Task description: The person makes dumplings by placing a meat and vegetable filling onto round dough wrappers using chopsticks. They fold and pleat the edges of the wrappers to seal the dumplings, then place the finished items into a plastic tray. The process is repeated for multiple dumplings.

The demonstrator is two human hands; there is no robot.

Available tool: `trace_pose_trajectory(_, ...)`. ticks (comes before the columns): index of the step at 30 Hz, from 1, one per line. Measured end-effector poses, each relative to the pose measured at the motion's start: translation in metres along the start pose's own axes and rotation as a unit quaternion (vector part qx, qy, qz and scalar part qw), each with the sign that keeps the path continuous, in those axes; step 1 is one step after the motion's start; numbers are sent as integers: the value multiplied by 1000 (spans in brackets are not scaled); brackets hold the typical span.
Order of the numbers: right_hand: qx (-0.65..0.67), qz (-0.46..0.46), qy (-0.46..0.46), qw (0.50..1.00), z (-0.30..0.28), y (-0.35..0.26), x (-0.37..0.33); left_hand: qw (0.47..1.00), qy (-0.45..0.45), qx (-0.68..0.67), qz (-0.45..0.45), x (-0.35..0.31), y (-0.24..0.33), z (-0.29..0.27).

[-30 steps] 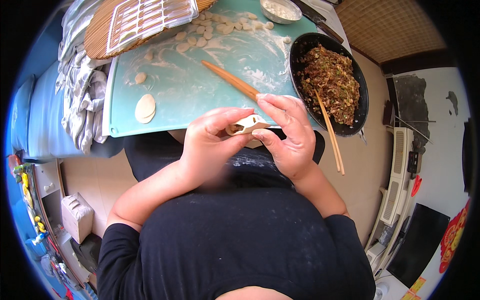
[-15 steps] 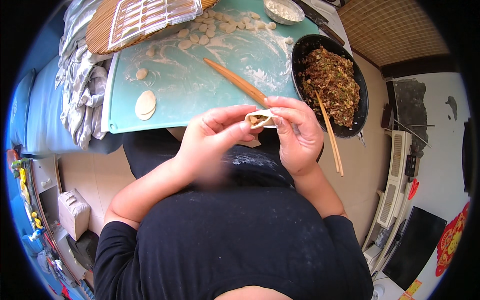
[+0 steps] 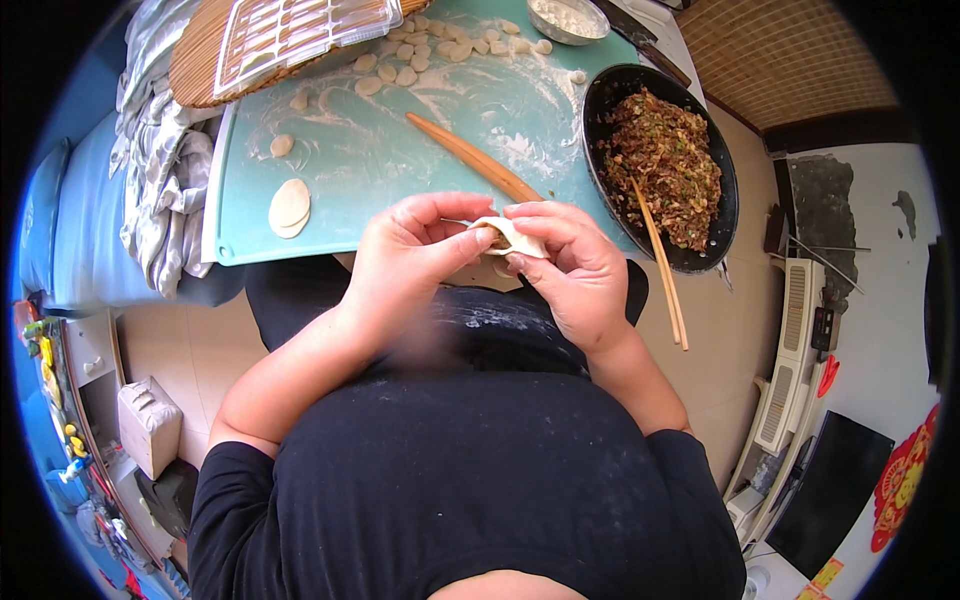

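Note:
Between my two hands, just off the near edge of the mat, is a dumpling (image 3: 517,240) whose folded white wrapper shows some brown filling at its left end. My left hand (image 3: 410,250) pinches that left end with thumb and fingers. The right side of the wrapper is gripped by my right hand (image 3: 582,275), thumb below and fingers on top. Behind the hands a tapered wooden rolling pin (image 3: 470,155) lies slanting on the floury green mat (image 3: 340,170). Two flat round wrappers (image 3: 290,208) overlap at the mat's near left.
A black pan (image 3: 592,150) of minced filling (image 3: 665,165) stands at the right, with chopsticks (image 3: 662,265) jutting over its near side. Several dough pieces (image 3: 405,76) lie at the back, near a flour bowl (image 3: 568,22). A clear plastic tray (image 3: 300,40) rests on a woven round mat (image 3: 190,75).
My right hand has shifted slightly left and down, its fingers pressing farther over the wrapper. The dumpling's opening has narrowed and now shows mainly at the left end.

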State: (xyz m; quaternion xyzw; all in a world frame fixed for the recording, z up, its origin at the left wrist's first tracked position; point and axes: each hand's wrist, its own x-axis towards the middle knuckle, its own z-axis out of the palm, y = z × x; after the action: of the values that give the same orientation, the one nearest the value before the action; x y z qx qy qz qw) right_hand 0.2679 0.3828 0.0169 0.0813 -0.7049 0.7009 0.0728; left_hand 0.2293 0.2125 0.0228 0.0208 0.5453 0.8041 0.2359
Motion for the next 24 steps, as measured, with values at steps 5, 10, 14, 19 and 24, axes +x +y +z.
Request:
trace_pose_trajectory(5,72,-10,43,996,2,4,0,999,-8,-15,-38,3,-4,-6)
trace_pose_trajectory(10,34,-37,47,998,4,5,-1,991,9,109,72,-2,-3,1)
trace_pose_trajectory(14,18,-59,60,996,6,5,-2,898,30,337,282,0,-2,4)
trace_pose_trajectory(19,2,-62,59,996,9,-1,-3,783,33,447,431,6,-1,0)
trace_pose_trajectory(24,10,-36,40,999,5,-2,-4,694,1,528,490,7,10,0)
